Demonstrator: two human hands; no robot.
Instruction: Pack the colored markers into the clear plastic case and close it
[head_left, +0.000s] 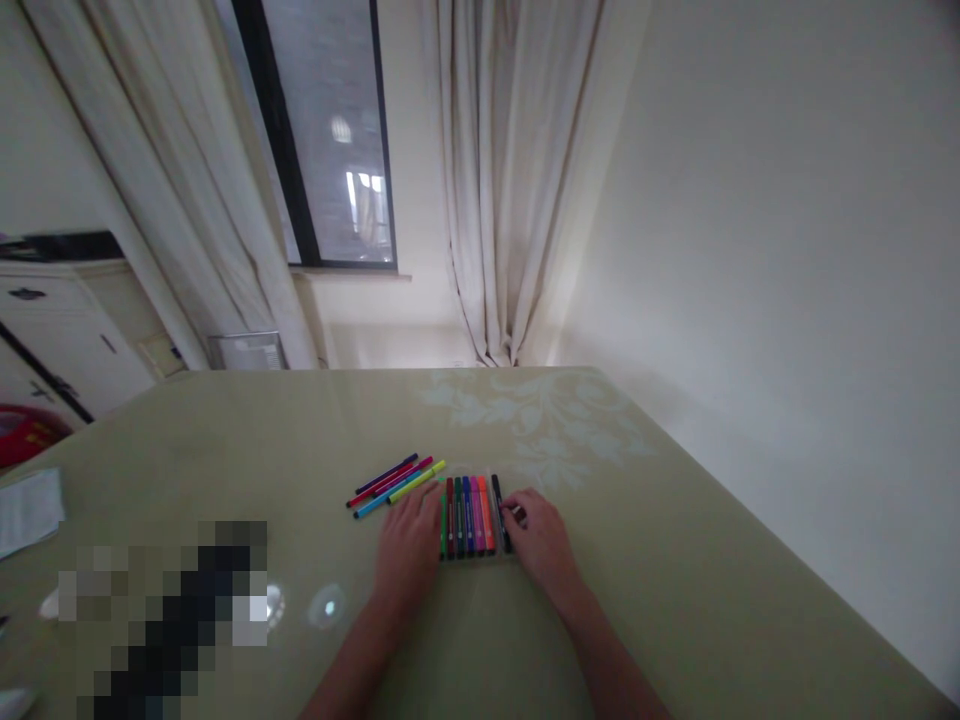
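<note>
A row of markers [469, 515] in several colours lies side by side in a clear plastic marker case [480, 558] in front of me. My left hand [409, 525] is at the left edge of the case, fingers close together beside the green marker [443, 530]; its thumb is hidden. At the right end of the row, my right hand [536, 525] has its thumb and index finger bent against a black marker [497, 500], which lies slightly tilted. Beyond my left hand, several loose markers [394, 484], in purple, red, blue and yellow, lie slanted on the table.
The greenish table [675, 600] has a pale floral pattern at its far right. Paper [30, 510] lies at the left edge, and a dark blurred patch [180, 620] covers the near left. A wall [787, 300] borders the right side; curtains [517, 180] hang behind.
</note>
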